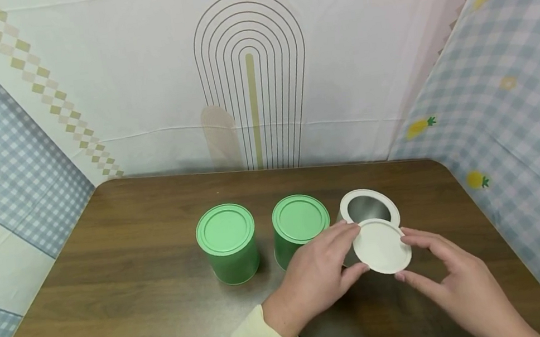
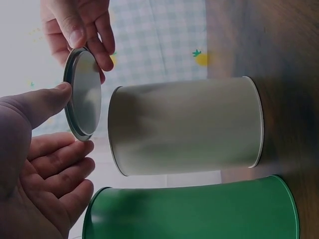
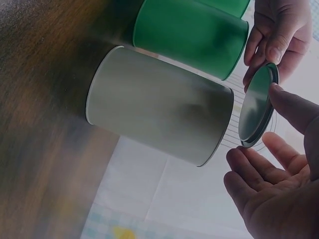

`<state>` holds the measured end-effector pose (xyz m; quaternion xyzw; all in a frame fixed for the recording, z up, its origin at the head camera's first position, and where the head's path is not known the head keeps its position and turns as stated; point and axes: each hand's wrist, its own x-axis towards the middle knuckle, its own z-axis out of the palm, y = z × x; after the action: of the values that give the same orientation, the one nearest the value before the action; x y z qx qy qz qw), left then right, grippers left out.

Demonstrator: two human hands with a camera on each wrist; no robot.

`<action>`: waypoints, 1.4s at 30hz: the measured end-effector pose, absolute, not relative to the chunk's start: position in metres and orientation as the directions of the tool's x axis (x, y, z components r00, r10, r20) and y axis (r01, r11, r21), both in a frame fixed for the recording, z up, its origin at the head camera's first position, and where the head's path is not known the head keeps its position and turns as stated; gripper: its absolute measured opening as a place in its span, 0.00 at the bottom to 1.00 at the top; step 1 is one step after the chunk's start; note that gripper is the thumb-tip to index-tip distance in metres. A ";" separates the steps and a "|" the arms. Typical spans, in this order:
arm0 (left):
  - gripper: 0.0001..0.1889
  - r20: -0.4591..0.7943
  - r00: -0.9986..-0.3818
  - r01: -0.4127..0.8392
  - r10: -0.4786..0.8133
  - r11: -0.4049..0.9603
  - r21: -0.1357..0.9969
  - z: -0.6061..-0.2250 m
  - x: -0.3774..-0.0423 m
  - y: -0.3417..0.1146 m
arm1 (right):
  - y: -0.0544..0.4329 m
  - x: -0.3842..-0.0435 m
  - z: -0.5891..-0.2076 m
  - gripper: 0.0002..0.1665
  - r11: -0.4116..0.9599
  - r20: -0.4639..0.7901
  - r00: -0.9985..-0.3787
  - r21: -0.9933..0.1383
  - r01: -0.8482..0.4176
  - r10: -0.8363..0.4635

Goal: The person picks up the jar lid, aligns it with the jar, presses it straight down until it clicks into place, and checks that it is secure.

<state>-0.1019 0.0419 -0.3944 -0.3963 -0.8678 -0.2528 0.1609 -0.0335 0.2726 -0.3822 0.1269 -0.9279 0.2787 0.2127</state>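
Note:
A round white lid (image 1: 382, 246) with a bare metal underside is held by its edge between both hands. My left hand (image 1: 321, 274) pinches its left side between thumb and fingers. On the opposite side my right hand (image 1: 452, 275) grips the rim the same way. Just behind the lid stands a white-grey can (image 2: 184, 127) without a cover, its dark metal inside visible through the white ring (image 1: 392, 211) at the top. In both wrist views a gap separates the lid from the can's mouth.
Left of the open can stand two green cans, a middle one (image 1: 301, 219) close by and a left one (image 1: 225, 230), both with lids on. All stand on a brown wooden table (image 1: 114, 300). Patterned cloths (image 1: 148, 82) hang behind and at the sides.

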 end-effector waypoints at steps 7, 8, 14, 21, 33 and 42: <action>0.29 0.487 -0.628 0.772 0.606 0.563 0.294 -0.394 -0.104 0.042 | 0.272 -0.036 -0.381 0.38 0.816 0.463 -0.879 -0.460 -0.352 -0.118; 0.29 0.494 -0.624 0.775 0.606 0.562 0.289 -0.395 -0.104 0.042 | 0.272 -0.037 -0.382 0.37 0.815 0.462 -0.879 -0.461 -0.351 -0.117; 0.29 0.531 -0.601 0.786 0.597 0.560 0.261 -0.396 -0.105 0.042 | 0.272 -0.038 -0.382 0.37 0.811 0.463 -0.879 -0.466 -0.353 -0.117; 0.29 0.505 -0.617 0.779 0.603 0.558 0.286 -0.395 -0.107 0.042 | 0.272 -0.040 -0.381 0.36 0.816 0.451 -0.886 -0.469 -0.338 -0.109; 0.29 0.523 -0.607 0.782 0.598 0.567 0.259 -0.396 -0.109 0.043 | 0.271 -0.042 -0.381 0.36 0.814 0.446 -0.890 -0.477 -0.332 -0.101; 0.29 0.492 -0.627 0.771 0.604 0.572 0.279 -0.392 -0.109 0.043 | 0.271 -0.044 -0.380 0.35 0.817 0.445 -0.889 -0.471 -0.333 -0.106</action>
<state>-0.1092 0.0426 -0.3923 -0.3954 -0.8695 -0.2396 0.1739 -0.0440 0.2708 -0.3799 0.1179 -0.9311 0.2787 0.2038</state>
